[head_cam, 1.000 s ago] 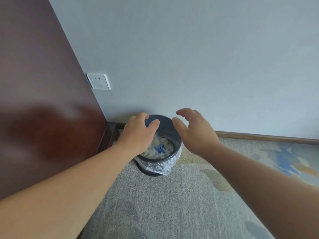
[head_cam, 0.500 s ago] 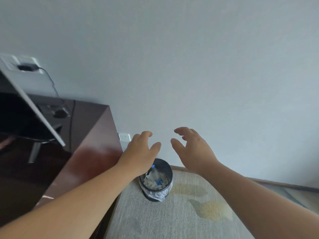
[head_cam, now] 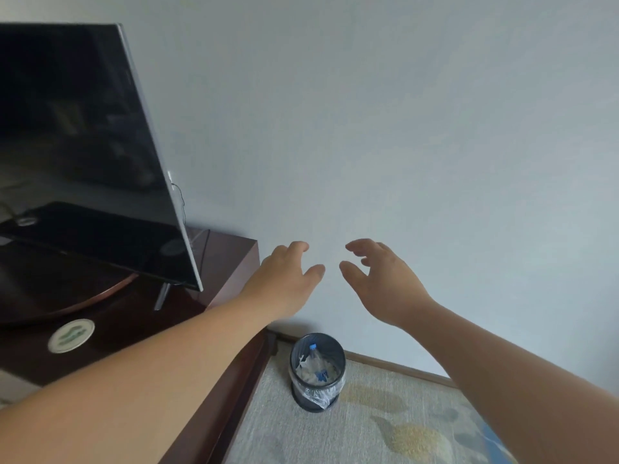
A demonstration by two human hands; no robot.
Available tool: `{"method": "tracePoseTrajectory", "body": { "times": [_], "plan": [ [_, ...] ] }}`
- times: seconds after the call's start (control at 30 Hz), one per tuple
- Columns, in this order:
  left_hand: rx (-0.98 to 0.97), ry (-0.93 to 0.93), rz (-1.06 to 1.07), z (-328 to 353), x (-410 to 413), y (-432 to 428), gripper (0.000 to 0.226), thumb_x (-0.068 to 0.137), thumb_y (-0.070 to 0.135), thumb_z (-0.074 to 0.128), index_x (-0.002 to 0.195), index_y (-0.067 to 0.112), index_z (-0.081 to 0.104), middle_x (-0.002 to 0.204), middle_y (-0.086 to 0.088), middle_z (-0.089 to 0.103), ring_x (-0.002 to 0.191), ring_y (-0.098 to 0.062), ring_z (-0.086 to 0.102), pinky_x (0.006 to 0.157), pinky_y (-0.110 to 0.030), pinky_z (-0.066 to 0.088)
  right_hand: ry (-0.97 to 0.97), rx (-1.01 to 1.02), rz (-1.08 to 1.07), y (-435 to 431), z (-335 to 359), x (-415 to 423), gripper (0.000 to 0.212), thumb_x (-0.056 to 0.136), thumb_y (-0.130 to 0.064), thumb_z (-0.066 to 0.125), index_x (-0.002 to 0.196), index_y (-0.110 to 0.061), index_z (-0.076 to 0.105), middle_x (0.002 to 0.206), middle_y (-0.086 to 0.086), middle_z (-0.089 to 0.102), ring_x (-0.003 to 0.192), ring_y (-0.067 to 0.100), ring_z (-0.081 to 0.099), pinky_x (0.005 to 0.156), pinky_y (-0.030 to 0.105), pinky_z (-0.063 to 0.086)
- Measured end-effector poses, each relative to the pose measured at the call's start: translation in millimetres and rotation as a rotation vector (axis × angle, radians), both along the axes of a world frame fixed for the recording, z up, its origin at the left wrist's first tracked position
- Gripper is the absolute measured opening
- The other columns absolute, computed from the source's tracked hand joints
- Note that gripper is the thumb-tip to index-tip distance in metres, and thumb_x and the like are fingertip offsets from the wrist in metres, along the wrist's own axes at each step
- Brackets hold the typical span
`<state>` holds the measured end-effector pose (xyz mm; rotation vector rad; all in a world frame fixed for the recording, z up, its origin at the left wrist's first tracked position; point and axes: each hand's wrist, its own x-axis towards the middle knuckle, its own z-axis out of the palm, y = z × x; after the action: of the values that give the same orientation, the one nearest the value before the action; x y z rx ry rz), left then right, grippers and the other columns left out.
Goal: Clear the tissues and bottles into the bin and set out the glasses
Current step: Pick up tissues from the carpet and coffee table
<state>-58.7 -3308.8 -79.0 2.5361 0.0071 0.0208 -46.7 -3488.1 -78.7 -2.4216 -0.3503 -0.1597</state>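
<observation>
A small dark round bin (head_cam: 317, 393) with a clear plastic liner stands on the carpet by the wall. Inside it lie white tissues and a clear bottle (head_cam: 314, 358) with a blue cap. My left hand (head_cam: 286, 279) and my right hand (head_cam: 378, 279) are raised well above the bin, in front of the wall, a short gap between them. Both hands are empty, with fingers spread and slightly curled. No glasses are in view.
A dark wooden cabinet (head_cam: 231, 262) stands to the left of the bin, its corner close under my left forearm. On it rests a tilted black television (head_cam: 83, 145) and a round white-green coaster (head_cam: 71, 335). Patterned grey carpet (head_cam: 385, 430) covers the floor at lower right.
My view and both hands have risen away from the bin, which now sits lower and smaller. The cabinet top and television have come into view on the left.
</observation>
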Motion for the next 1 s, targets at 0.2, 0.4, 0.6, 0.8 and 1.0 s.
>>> {"method": "tracePoseTrajectory", "body": {
  "times": [0.2, 0.4, 0.6, 0.8, 1.0],
  "plan": [
    [0.057, -0.042, -0.016, 19, -50, 28, 0.058, 0.094, 0.051, 0.040, 0.145, 0.024, 0.030, 0.144, -0.006, 0.037, 0.126, -0.024, 0.042, 0.104, -0.040, 0.036, -0.020, -0.060, 0.011, 22, 17, -51, 0.043, 0.093, -0.045, 0.050, 0.133, -0.027, 0.048, 0.133, -0.005, 0.052, 0.112, 0.012, 0.056, 0.090, 0.030, 0.044],
    [0.072, -0.070, 0.027, 29, -94, 58, 0.060, 0.094, 0.051, 0.041, 0.145, 0.023, 0.029, 0.146, -0.007, 0.036, 0.133, -0.026, 0.036, 0.106, -0.042, 0.035, -0.056, -0.084, 0.068, 56, 29, -85, 0.043, 0.093, -0.045, 0.050, 0.132, -0.028, 0.048, 0.133, -0.006, 0.052, 0.112, 0.012, 0.055, 0.088, 0.028, 0.042],
    [0.104, -0.087, 0.112, 32, -131, 79, 0.059, 0.095, 0.052, 0.039, 0.145, 0.022, 0.032, 0.145, -0.008, 0.038, 0.130, -0.027, 0.040, 0.102, -0.040, 0.037, -0.091, -0.093, 0.167, 80, 33, -98, 0.042, 0.092, -0.045, 0.052, 0.131, -0.029, 0.049, 0.131, -0.007, 0.052, 0.109, 0.011, 0.056, 0.088, 0.028, 0.042],
    [0.134, -0.055, 0.238, 29, -159, 84, 0.058, 0.094, 0.054, 0.038, 0.143, 0.024, 0.034, 0.137, -0.007, 0.042, 0.121, -0.027, 0.045, 0.098, -0.041, 0.042, -0.090, -0.094, 0.306, 86, 29, -100, 0.042, 0.091, -0.044, 0.051, 0.130, -0.030, 0.049, 0.131, -0.006, 0.052, 0.113, 0.012, 0.055, 0.088, 0.027, 0.041],
    [0.148, -0.031, 0.349, 26, -182, 68, 0.058, 0.094, 0.054, 0.040, 0.143, 0.024, 0.035, 0.139, -0.008, 0.042, 0.123, -0.027, 0.045, 0.100, -0.041, 0.041, -0.097, -0.068, 0.422, 85, 27, -98, 0.043, 0.091, -0.042, 0.052, 0.132, -0.030, 0.049, 0.133, -0.005, 0.052, 0.113, 0.013, 0.055, 0.087, 0.025, 0.039]
  ]
}}
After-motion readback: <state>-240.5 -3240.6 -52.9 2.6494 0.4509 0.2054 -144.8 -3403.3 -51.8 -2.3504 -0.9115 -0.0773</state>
